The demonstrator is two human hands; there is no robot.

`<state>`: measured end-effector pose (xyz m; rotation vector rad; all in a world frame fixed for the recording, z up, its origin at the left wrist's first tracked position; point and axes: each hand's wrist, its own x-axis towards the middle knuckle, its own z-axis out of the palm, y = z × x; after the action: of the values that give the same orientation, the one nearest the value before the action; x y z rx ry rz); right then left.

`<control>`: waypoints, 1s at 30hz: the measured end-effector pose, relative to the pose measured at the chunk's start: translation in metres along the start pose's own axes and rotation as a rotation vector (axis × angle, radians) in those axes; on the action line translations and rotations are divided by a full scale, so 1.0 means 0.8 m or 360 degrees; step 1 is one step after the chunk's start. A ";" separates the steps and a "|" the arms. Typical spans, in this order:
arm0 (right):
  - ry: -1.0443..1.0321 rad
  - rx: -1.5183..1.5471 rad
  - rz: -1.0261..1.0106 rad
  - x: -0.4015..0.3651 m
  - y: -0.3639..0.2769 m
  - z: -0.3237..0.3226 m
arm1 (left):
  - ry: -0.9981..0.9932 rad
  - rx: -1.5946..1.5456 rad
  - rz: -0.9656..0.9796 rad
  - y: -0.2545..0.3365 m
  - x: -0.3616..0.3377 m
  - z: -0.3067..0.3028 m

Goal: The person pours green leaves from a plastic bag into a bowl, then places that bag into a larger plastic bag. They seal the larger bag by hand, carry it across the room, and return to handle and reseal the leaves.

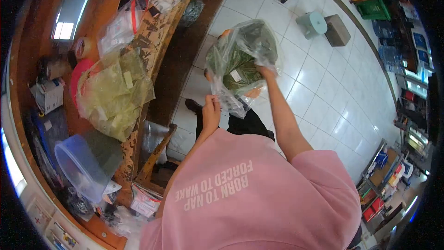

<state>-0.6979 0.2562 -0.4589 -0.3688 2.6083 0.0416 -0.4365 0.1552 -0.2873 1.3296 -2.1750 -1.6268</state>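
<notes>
A clear plastic bag point(240, 60) filled with green leaves and a small white label hangs in front of me over the tiled floor. My left hand point(212, 109) pinches the bag's lower left edge. My right hand point(267, 71) grips the bag's right side near its top. Both arms reach out from a pink shirt with white lettering.
A wooden counter point(152, 32) runs along the left with a yellowish bag of packets point(113, 92), a clear zip bag point(121, 25), a blue plastic tub point(78, 166), tape and small boxes. A green stool point(311, 22) and a box stand on the floor. Shelves line the right.
</notes>
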 end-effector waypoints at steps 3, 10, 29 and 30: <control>-0.0260 0.0623 -0.0324 0.032 0.044 0.013 | -0.0149 -0.0136 -0.0072 -0.015 0.001 0.007; -0.0637 0.1646 0.0544 0.039 0.058 0.032 | -0.0082 -0.0094 -0.0048 -0.037 0.008 0.014; -0.0040 0.1422 -0.0624 -0.291 -0.056 -0.342 | 0.0957 0.1453 0.0769 0.109 0.234 -0.265; 0.0030 0.1441 -0.0655 -0.304 -0.067 -0.358 | 0.0955 0.1479 0.0556 0.105 0.250 -0.291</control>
<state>-0.6166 0.2383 -0.0888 -0.5366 2.2176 -1.2198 -0.4765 -0.1478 -0.1989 1.2264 -2.5650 0.0008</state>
